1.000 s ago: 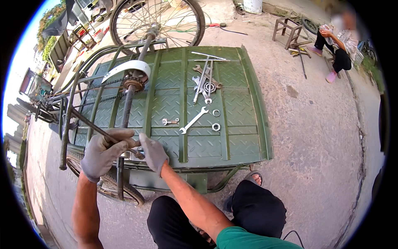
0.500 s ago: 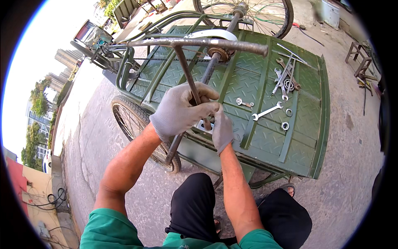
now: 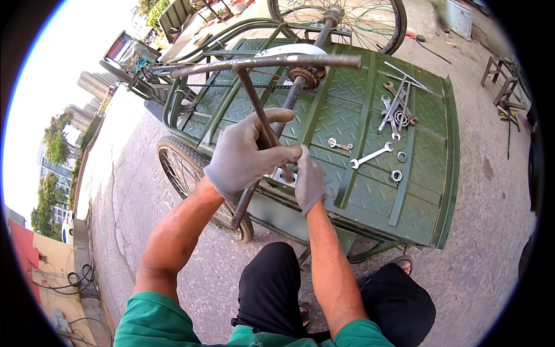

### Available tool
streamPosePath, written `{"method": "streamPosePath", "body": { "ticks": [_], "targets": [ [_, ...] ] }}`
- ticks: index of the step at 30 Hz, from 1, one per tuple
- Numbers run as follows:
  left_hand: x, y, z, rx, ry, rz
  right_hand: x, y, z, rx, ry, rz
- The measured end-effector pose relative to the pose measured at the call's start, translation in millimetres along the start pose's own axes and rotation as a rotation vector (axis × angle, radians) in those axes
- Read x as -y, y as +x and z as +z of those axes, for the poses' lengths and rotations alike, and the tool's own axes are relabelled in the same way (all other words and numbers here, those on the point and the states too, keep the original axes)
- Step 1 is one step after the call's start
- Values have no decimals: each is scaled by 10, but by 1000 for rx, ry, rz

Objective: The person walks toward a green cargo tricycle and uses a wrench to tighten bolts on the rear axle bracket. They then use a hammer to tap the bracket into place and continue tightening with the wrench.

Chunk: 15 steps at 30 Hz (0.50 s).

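Observation:
A rusty T-handle wrench [image 3: 252, 95] stands tilted over the near side of a green metal cart bed, its long crossbar at the top. My gloved left hand [image 3: 243, 151] is curled around its shaft, index finger and thumb reaching past it. The wrench's lower end sits at a pale metal bracket [image 3: 284, 178] beside the axle. My gloved right hand [image 3: 310, 182] is closed beside that lower end, its fingertips by my left thumb; what it grips is hidden. A long steel axle [image 3: 293, 95] with a rusty sprocket [image 3: 309, 75] runs behind the wrench.
On the tread-plate bed [image 3: 425, 199] lie an open-end wrench [image 3: 372, 156], a small wrench [image 3: 340, 144], metal rings [image 3: 396, 176] and a pile of wrenches [image 3: 398, 110]. Spoked wheels stand at the near left [image 3: 185, 168] and far side [image 3: 399, 29]. A small stool [image 3: 502, 81] is right.
The wrench's crossbar has turned slightly counterclockwise, its left end nearer me and its right end farther. My left fingers have shifted a little left and loosened. My right hand has barely moved.

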State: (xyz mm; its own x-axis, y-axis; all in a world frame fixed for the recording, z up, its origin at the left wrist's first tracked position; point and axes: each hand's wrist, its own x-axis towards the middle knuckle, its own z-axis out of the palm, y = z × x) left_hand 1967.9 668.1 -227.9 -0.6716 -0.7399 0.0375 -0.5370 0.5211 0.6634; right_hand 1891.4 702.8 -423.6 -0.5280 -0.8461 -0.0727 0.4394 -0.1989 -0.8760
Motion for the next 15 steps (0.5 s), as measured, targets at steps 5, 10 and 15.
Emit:
{"method": "streamPosePath", "body": {
  "ticks": [5, 10, 15],
  "targets": [
    [93, 18, 32, 22, -286, 23, 47, -9, -1, 3, 25, 118],
    [58, 28, -147, 209, -406, -33, -10, 37, -21, 6, 39, 192],
    [30, -64, -86, 12, -176, 21, -37, 43, -8, 13, 47, 206]
  ]
}}
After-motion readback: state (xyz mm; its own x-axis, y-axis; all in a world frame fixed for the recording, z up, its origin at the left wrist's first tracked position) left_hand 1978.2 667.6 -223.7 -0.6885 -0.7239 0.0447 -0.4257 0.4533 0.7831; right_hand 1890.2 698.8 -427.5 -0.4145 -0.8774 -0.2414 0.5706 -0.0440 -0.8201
